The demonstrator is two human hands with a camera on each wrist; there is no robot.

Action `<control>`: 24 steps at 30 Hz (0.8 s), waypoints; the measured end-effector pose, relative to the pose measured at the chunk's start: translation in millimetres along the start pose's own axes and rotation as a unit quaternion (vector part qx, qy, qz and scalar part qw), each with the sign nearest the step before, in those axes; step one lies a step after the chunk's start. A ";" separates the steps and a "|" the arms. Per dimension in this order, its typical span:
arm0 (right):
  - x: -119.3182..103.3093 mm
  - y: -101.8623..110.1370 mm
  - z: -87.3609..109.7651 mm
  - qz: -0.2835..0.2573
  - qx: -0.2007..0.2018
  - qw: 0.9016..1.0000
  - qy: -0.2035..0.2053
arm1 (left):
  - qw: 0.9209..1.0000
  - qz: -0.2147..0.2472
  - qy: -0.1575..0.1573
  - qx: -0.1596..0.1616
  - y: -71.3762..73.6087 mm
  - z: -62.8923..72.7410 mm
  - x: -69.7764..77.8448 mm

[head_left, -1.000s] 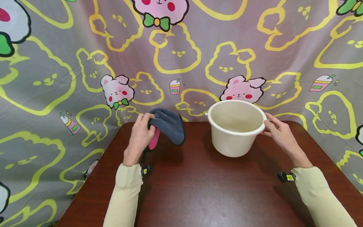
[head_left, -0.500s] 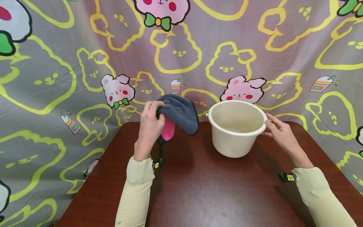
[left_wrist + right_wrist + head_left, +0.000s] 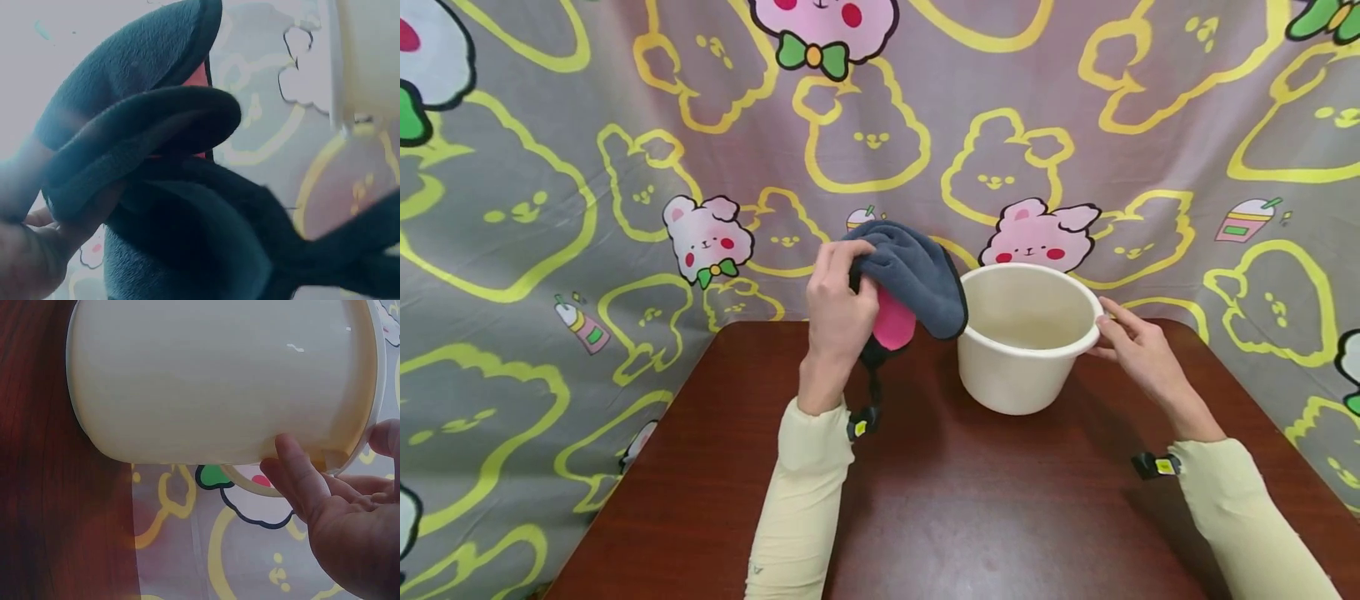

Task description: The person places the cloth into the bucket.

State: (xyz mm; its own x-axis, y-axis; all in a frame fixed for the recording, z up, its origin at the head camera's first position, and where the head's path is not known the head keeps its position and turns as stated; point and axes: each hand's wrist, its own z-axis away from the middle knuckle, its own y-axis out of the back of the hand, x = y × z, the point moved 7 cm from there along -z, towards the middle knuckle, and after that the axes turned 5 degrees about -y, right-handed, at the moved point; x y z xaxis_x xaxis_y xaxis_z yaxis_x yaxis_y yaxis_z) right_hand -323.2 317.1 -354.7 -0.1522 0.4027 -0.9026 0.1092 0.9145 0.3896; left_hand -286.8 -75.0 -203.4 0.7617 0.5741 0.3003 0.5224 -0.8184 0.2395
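In the head view my left hand [image 3: 838, 304] pinches a soft blue-grey fleece piece [image 3: 917, 279] with dark edging, a pink part and a black strap hanging below. Folded rounded flaps of it fill much of the left wrist view, and its exact kind is unclear. The fleece is raised above the table, and its right edge overlaps the left rim of a cream plastic bucket [image 3: 1011, 379]. On the bucket's right side my right hand [image 3: 1138, 342] grips the rim, thumb on top and fingers against the outer wall. The bucket's inside shows no contents.
A dark reddish-brown wooden table [image 3: 925, 517] lies under both arms. Behind and at both sides hangs a grey curtain [image 3: 880, 108] printed with yellow outlines and cartoon rabbits. A small metal handle mount shows on the bucket [image 3: 362, 56] in the left wrist view.
My left hand has carried the fleece piece rightward and upward, from the table's left part to beside the bucket's rim. The right hand and the bucket have stayed in place.
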 end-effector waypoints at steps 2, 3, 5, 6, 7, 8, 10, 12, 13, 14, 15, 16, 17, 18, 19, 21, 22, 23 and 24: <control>-0.1 0.5 -0.8 0.005 0.001 1.000 -0.001 | 1.000 0.004 0.003 0.022 -5.5 -2.8 8.4; -0.2 1.3 -1.0 0.006 0.004 1.000 -0.002 | 1.000 0.007 0.003 0.030 -9.6 -4.3 13.1; -0.2 2.1 -0.9 0.008 0.006 1.000 -0.004 | 0.999 0.013 0.000 0.042 -19.0 -7.0 23.8; -0.4 2.1 -0.7 0.009 0.006 1.000 -0.002 | 0.999 0.015 -0.001 0.046 -24.3 -8.3 29.3; -0.3 2.1 -0.6 0.010 0.006 1.000 -0.003 | 0.999 0.016 -0.004 0.047 -30.1 -9.4 34.6; -0.3 2.0 -0.3 0.009 0.006 1.000 -0.004 | 0.999 0.019 -0.007 0.045 -36.2 -10.3 39.5; -0.1 0.8 0.3 0.014 0.003 1.000 -0.006 | 0.999 0.028 -0.012 0.036 -47.9 -10.9 47.9; 0.3 -0.1 0.6 0.018 0.002 1.000 -0.008 | 0.999 0.035 -0.016 0.025 -58.8 -10.4 53.7; 0.7 -0.3 0.6 0.020 0.002 1.000 -0.011 | 0.999 0.039 -0.020 0.020 -63.7 -10.1 56.1; 1.2 -0.6 0.6 0.023 0.002 1.000 -0.013 | 0.999 0.043 -0.023 0.016 -68.0 -9.6 58.5; 1.6 -0.7 0.4 0.025 0.002 1.000 -0.014 | 0.998 0.045 -0.028 0.014 -72.0 -9.1 60.5; 1.9 -0.7 0.3 0.025 0.002 1.000 -0.014 | 0.998 0.049 -0.033 0.014 -75.3 -8.7 62.9; 2.1 -0.6 0.3 0.024 0.002 1.000 -0.014 | 0.998 0.051 -0.038 0.017 -78.5 -8.3 64.8; 2.3 -0.4 0.1 0.024 0.003 1.000 -0.014 | 0.997 0.054 -0.042 0.021 -81.7 -7.9 66.3; 2.2 -0.2 -0.2 0.025 0.002 1.000 -0.011 | 0.997 0.056 -0.044 0.024 -85.3 -7.3 67.2; 2.3 0.0 -0.7 0.021 0.001 1.000 -0.008 | 0.997 0.057 -0.041 0.023 -94.5 -5.3 66.7; 2.3 0.2 -0.7 0.019 0.001 1.000 -0.007 | 0.998 0.057 -0.035 0.016 -99.8 -4.0 65.7; 2.3 0.4 -0.7 0.020 0.001 1.000 -0.006 | 0.998 0.057 -0.028 0.004 -105.8 -2.1 64.0; 2.5 0.3 -0.9 0.018 0.000 1.000 -0.004 | 0.998 0.057 -0.018 -0.015 -112.3 0.1 61.8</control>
State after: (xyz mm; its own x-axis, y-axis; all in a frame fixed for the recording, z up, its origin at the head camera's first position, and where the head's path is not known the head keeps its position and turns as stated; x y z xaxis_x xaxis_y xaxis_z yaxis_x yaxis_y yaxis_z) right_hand -324.5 318.5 -356.7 -0.1399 0.4345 -0.8898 0.1138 0.8997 0.4214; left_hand -298.4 52.3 -211.8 0.8293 0.4753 0.2939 0.4203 -0.8771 0.2325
